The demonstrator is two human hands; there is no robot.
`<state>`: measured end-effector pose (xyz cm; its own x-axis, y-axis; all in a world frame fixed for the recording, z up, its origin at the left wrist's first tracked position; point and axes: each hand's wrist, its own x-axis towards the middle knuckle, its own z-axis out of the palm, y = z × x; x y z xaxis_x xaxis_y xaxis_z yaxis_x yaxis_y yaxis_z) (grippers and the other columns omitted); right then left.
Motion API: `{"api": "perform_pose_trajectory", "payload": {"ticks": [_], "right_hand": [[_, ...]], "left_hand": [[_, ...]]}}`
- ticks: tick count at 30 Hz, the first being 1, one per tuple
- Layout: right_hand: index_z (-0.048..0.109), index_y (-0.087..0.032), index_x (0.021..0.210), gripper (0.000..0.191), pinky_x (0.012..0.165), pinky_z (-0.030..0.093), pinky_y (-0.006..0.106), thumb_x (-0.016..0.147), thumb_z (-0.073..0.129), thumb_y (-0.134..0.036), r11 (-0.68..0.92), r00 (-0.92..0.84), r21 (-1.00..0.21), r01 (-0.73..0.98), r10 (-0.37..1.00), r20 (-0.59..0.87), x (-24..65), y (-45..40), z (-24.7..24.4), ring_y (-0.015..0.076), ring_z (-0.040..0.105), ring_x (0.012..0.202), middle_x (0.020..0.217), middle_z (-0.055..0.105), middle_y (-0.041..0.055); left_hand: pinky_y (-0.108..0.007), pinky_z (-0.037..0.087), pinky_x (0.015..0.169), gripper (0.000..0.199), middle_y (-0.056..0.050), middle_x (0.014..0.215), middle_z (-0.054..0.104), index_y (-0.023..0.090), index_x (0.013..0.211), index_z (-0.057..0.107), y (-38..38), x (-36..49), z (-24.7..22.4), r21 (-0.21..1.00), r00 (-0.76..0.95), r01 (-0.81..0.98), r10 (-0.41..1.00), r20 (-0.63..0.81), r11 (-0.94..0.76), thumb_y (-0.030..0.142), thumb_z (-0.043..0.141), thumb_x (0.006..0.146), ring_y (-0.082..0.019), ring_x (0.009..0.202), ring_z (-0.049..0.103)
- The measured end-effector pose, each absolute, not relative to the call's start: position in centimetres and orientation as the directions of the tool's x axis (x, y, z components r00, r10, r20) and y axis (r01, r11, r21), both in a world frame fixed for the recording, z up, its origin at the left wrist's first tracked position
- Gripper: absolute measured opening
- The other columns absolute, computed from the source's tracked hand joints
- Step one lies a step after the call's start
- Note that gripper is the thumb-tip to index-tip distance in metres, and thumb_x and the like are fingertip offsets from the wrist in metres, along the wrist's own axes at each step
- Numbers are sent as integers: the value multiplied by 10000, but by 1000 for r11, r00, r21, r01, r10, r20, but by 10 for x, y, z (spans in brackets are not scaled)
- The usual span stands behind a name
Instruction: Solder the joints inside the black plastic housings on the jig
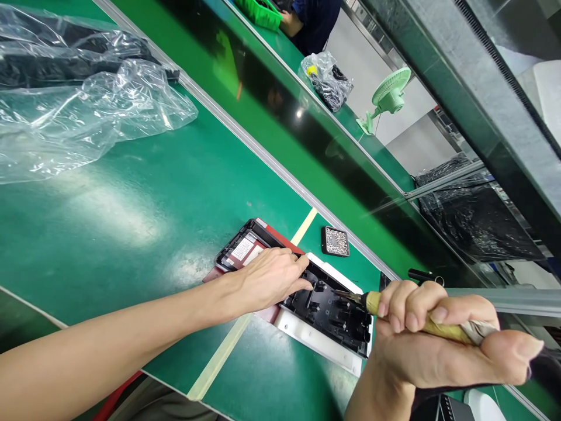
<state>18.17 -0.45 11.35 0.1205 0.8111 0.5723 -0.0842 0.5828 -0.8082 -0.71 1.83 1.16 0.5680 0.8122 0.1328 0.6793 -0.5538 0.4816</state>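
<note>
A long black plastic housing (322, 307) lies on the green table in front of me, its inner side with posts and ribs facing up. My left hand (274, 275) lies across the middle of it, fingers bent over the far side and thumb reaching inside, holding it. In my right hand (432, 324) is a screwdriver (372, 303) with a yellow-wrapped handle, the fingers closed round it. Its thin shaft points left into the housing's right half; I cannot tell whether the tip touches a screw. A white block-like fixture (318, 339) borders the housing's right part.
Beyond the housing stands a small black tray (336, 241) of tiny metal screws. Clear plastic bags (87, 111) with dark parts lie at upper left. A metal rail (263, 152) edges the table. Across the line are a green fan (388, 93), a green basket (258, 13) and a co-worker's arm (291, 23).
</note>
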Motion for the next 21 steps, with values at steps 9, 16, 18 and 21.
{"api": "perform_pose_trajectory", "payload": {"ticks": [9,16,18,21], "right_hand": [[566,-198,656,530,281,386,254,968,229,-463,610,147,-789,-74,789,596,171,4,105,106,395,282,430,473,-42],[570,-201,652,485,294,390,255,954,274,-437,566,125,-817,-107,823,554,170,5,102,111,413,302,441,480,-41],[569,-202,650,492,296,390,252,959,298,-472,556,119,-824,-106,830,545,169,6,101,108,412,304,439,476,-45],[560,-202,649,499,297,386,247,971,312,-492,555,125,-825,-109,831,542,167,7,100,103,396,300,433,468,-47]], "left_hand": [[-334,460,590,312,-42,746,663,158,961,576,18,-7,8,480,565,682,814,134,-552,467,541,982,-264,713,665],[-334,466,615,327,-48,764,669,150,959,578,17,-6,12,480,560,695,822,106,-535,475,552,976,-261,743,669],[-335,464,616,325,-46,764,667,151,959,577,17,-6,12,481,561,694,821,104,-535,475,555,975,-262,748,670],[-334,452,613,323,-45,768,664,154,948,574,18,-6,12,475,561,700,822,96,-534,475,557,974,-259,749,666]]}}
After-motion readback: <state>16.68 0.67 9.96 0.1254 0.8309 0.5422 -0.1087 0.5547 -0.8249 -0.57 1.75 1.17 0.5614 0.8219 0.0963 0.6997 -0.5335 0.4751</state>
